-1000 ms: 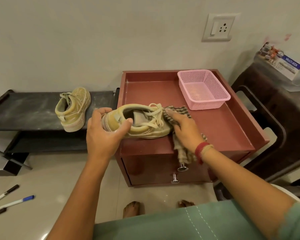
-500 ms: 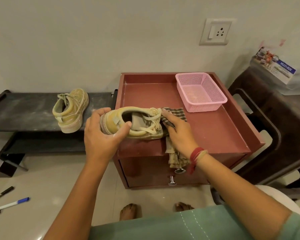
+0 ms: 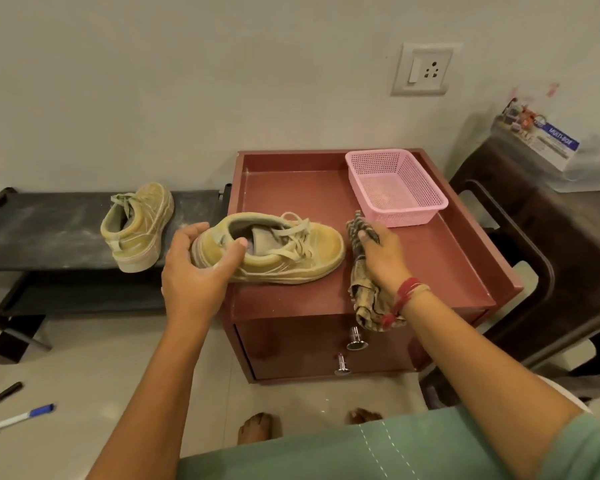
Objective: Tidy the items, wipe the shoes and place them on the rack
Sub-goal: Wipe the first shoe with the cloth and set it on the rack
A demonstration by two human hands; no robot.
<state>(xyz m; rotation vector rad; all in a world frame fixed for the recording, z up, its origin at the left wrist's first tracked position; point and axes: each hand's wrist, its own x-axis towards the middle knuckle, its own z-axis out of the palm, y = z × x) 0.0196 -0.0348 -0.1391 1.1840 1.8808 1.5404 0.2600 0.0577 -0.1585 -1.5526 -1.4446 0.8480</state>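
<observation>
Shoe [image 3: 291,258]: low yellow-tan sneaker, upper streaked with pale dust, off-white sole, slack cream laces, grey tongue and lining visible through the opening. It sits upright on its sole at the front left of the red-brown bench [image 3: 430,271], toe to the right, heel overhanging the bench's left edge. Left hand [image 3: 194,275] grips the heel: fingers [image 3: 191,232] wrapped round the back, thumb hooked over the near side of the collar. Right hand [image 3: 381,258] holds a checked cloth [image 3: 364,299], fingers curled around it; the cloth's upper end stands just beside the toe, contact with the toe cannot be judged, and its lower end hangs over the bench's front edge above two metal drawer knobs [image 3: 355,341]. Second shoe [image 3: 139,226], same colour and equally dusty, stands upright on the top shelf of the dark rack [image 3: 42,230] left of the bench, toe toward the wall. Pink mesh basket [image 3: 395,188] occupies the bench's far right corner. Markers [image 3: 18,415] lie on the floor at lower left
</observation>
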